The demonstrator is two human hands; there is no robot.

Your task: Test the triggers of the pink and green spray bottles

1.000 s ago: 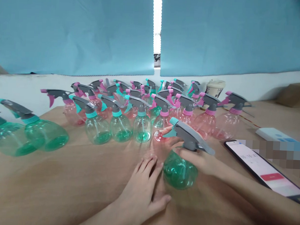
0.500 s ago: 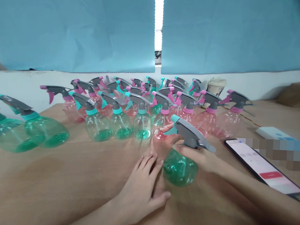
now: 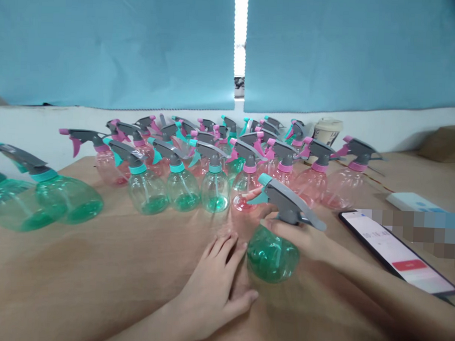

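My right hand (image 3: 300, 239) is wrapped round the neck of a green spray bottle (image 3: 272, 258) with a grey head and turquoise trigger. One finger reaches forward past the trigger; the others are partly hidden behind the bottle. Flat on the wooden table (image 3: 94, 275), my left hand (image 3: 218, 280) lies palm down just left of this bottle, fingers spread and holding nothing. Beyond both hands stands a row of spray bottles, among them a clear green one (image 3: 215, 192) and a pink-collared one (image 3: 245, 186).
Several more pink and green spray bottles crowd behind the front row. Two green bottles, the nearer one (image 3: 70, 201) whole in view, stand at the left. On the right lie a phone (image 3: 390, 248) showing a timer and a white box (image 3: 410, 201). A paper cup (image 3: 327, 132) stands behind.
The view has tilted slightly, so everything sits a little higher in the picture. Both hands and the held spray bottle keep nearly the same place; the grip is unchanged.
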